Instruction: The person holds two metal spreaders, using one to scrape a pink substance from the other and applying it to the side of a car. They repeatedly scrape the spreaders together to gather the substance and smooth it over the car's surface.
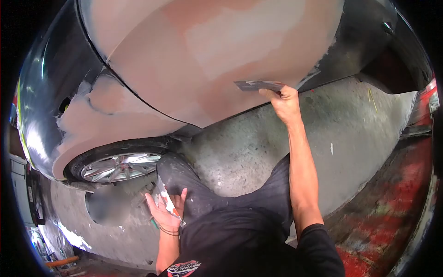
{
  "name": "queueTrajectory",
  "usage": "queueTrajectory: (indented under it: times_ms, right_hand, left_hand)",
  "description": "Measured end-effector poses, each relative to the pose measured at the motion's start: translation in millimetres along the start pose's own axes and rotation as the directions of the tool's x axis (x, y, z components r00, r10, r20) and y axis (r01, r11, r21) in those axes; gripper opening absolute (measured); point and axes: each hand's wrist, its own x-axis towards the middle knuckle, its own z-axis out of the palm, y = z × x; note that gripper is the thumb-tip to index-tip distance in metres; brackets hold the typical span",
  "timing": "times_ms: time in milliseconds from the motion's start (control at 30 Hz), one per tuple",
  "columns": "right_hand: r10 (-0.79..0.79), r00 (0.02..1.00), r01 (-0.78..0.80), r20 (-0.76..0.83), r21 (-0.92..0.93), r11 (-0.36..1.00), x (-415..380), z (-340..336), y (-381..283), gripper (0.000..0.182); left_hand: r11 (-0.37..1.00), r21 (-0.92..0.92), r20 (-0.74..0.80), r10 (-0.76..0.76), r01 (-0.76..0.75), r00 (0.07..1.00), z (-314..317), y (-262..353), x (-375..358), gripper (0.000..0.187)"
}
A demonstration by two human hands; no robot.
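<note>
My right hand [285, 104] is closed on a dark flat spreader [258, 86], held against or just over the lower part of a car door [230, 51]. The door is covered in pinkish-tan and pale patches. Low on the left, near my knee, my left hand [167, 210] is turned palm up with its fingers spread. A thin flat plate [168, 198] with white and orange-red smears rests in that palm, its edge towards the camera.
At the left is a car wheel [121, 167] under a patched fender [106, 104]. A blurred round dark shape [108, 205] lies on the concrete floor [230, 157]. Red-stained flooring [392, 198] runs along the right, and a grey cabinet [20, 184] stands far left.
</note>
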Motion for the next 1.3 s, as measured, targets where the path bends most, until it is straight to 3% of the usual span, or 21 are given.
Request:
queueTrajectory:
  times_ms: [100,233,267,300,333,367,400,433,500,567,600,767,833,933,1033,1067,1167,1233,1300]
  right_hand:
    - [0.054,0.993,-0.024,-0.102,0.274,0.961,6,-9,9,0.021]
    - [-0.093,0.995,0.097,-0.033,0.156,0.983,-1,10,9,0.022]
    - [0.003,1.0,-0.002,-0.012,0.041,0.999,-7,11,0,0.024]
    - [0.048,0.997,-0.043,-0.053,0.09,0.995,-8,4,3,0.023]
    - [0.09,0.992,-0.077,-0.085,0.144,0.987,-5,-3,6,0.022]
    - [0.127,0.986,-0.103,-0.111,0.201,0.974,0,-5,8,0.021]
    - [0.069,0.99,-0.033,-0.123,0.275,0.961,2,-4,4,0.019]
    - [0.025,0.999,-0.019,-0.033,0.181,0.983,0,2,-4,0.019]
    - [-0.025,0.989,0.028,0.144,-0.021,0.999,-14,19,-17,0.02]
    - [-0.095,0.883,0.103,0.46,0.008,0.995,-35,35,-15,0.022]
    - [-0.075,0.855,0.138,0.513,-0.086,0.987,-45,34,-22,0.023]
    - [-0.004,0.78,0.317,0.626,-0.389,0.865,-102,-18,-31,0.026]
    - [0.17,0.737,0.314,0.654,-0.554,0.771,-119,-49,-55,0.026]
    - [0.308,0.631,0.461,0.713,-0.663,0.59,-152,-78,-71,0.023]
    - [0.313,0.533,0.271,0.786,-0.509,0.817,-151,-93,-104,0.018]
    - [0.314,0.535,0.286,0.784,-0.518,0.806,-142,-95,-114,0.021]
    - [0.439,0.661,-0.178,0.609,-0.441,0.88,-124,-97,-135,0.028]
    - [0.405,0.82,-0.386,0.404,-0.132,0.913,-136,-93,-121,0.031]
    - [0.441,0.883,-0.469,0.162,0.236,0.851,-159,-85,-99,0.041]
  left_hand:
    - [0.999,0.029,-0.071,0.04,-0.038,0.997,5,1,-1,0.082]
    - [1.0,0.001,-0.05,0.02,-0.02,0.999,-5,0,0,0.082]
    - [1.0,0.008,-0.064,0.02,-0.019,0.998,0,-2,2,0.082]
    - [1.0,0.011,-0.077,0.028,-0.027,0.997,2,-2,3,0.082]
    - [0.999,0.031,0.012,0.021,-0.022,1.0,1,-2,5,0.082]
    - [0.999,0.027,-0.027,0.031,-0.031,0.999,0,0,5,0.082]
    - [0.999,0.022,-0.066,0.037,-0.035,0.997,-1,0,4,0.082]
    - [0.999,0.019,-0.106,0.033,-0.031,0.994,-2,-1,3,0.082]
    - [0.999,0.029,-0.024,0.028,-0.027,0.999,-4,-2,5,0.081]
    - [0.999,0.033,-0.011,0.022,-0.022,1.0,-2,-3,6,0.081]
    - [0.999,0.027,-0.038,0.029,-0.028,0.999,1,-4,6,0.081]
    - [0.999,0.014,-0.055,0.05,-0.05,0.997,-3,-2,4,0.081]
    - [0.999,0.007,-0.02,0.043,-0.043,0.999,-2,-2,5,0.081]
    - [1.0,-0.002,0.023,0.032,-0.032,0.999,4,-2,8,0.081]
    - [1.0,-0.009,0.066,0.012,-0.011,0.998,6,-4,14,0.082]
    - [1.0,-0.011,0.082,0.006,-0.005,0.997,7,-4,17,0.082]
    - [0.996,-0.06,0.026,-0.057,0.059,0.998,24,-12,22,0.083]
    - [0.991,-0.057,0.049,-0.119,0.121,0.992,41,-20,25,0.081]
    - [0.988,-0.01,-0.077,-0.156,0.156,0.985,52,-33,26,0.081]
